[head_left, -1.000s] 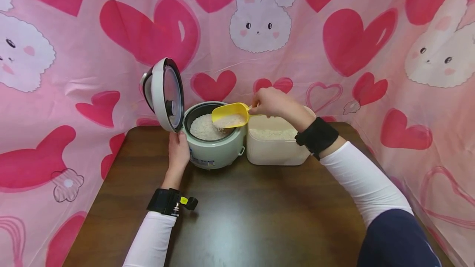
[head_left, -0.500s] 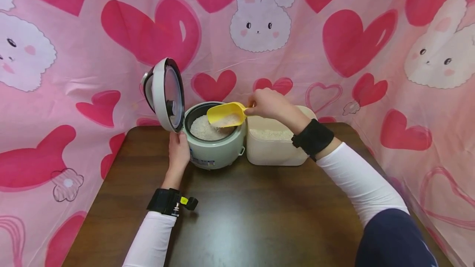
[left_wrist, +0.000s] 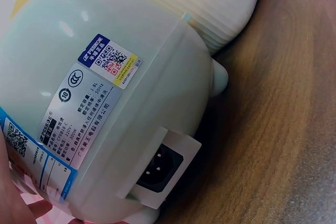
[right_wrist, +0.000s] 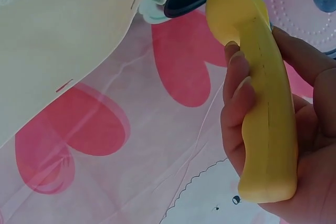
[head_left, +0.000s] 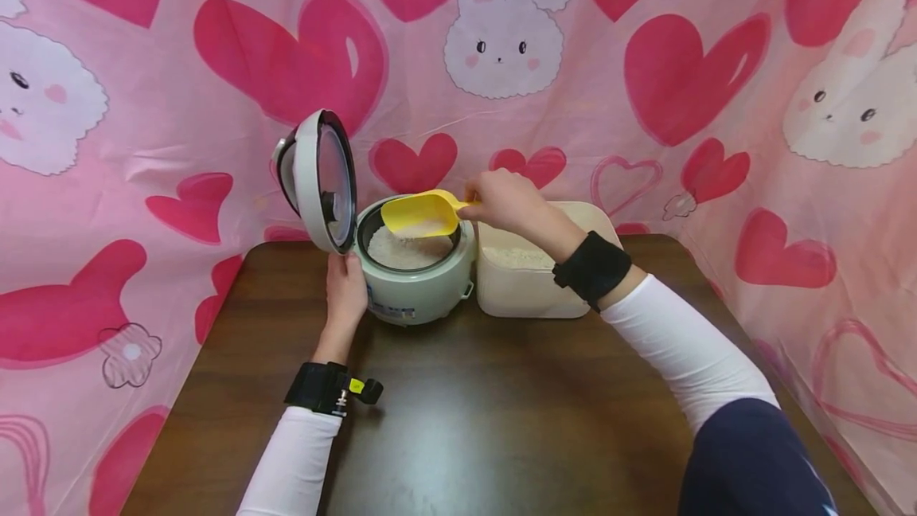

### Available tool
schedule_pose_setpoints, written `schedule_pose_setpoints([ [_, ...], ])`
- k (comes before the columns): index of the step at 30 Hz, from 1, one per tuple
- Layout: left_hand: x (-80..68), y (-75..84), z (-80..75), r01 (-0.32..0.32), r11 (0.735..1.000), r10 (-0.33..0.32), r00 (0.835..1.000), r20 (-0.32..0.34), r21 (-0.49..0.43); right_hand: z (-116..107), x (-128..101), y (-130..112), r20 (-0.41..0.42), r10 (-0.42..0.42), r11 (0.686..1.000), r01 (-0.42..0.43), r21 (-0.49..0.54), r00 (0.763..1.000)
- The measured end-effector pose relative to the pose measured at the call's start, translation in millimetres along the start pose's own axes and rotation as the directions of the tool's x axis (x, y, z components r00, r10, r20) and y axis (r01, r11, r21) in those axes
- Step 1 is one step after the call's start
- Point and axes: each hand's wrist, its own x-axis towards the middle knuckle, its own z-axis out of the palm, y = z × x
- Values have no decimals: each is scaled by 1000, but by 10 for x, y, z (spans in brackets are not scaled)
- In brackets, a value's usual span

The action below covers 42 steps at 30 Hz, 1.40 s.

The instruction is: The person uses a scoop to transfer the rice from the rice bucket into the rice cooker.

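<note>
In the head view my right hand (head_left: 505,199) grips the handle of a yellow scoop (head_left: 415,213) with some rice in its bowl. The scoop is tilted over the open pot of a pale green rice cooker (head_left: 415,299). White rice (head_left: 394,252) lies in the dark pot. Fingers and thumb wrap the scoop handle (right_wrist: 268,114) in the right wrist view. My left hand (head_left: 347,293) rests against the cooker's left side, below the raised lid (head_left: 308,181); its fingers are partly hidden. The left wrist view shows the cooker's labels (left_wrist: 79,114) and power socket (left_wrist: 160,169).
Just right of the cooker stands a cream bin (head_left: 530,295) with rice inside, below my right forearm. Both stand near the back of a brown wooden table (head_left: 458,412). A pink cloth (head_left: 236,126) with hearts and rabbits hangs behind and at the sides.
My right hand has moved left with the scoop, bringing it farther over the pot and slightly higher. Less rice shows in the scoop. The left hand has stayed at the cooker's side.
</note>
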Motion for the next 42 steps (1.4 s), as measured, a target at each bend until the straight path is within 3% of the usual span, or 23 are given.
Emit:
schedule_pose_setpoints([
  [14,-18,-8,-5,-4,1000,4,1000,-2,9,71,-50,105,-68,29,996,-34,-76,997],
  [26,-19,-30,-24,1,1000,-1,1000,-4,25,186,-75,244,-78,17,999,-21,-45,997],
  [35,13,-75,-36,21,999,-22,1000,3,28,278,-36,361,-42,29,992,-24,122,999],
  [42,57,-83,-21,14,1000,-14,1000,2,26,337,-60,539,75,96,932,-116,342,993],
])
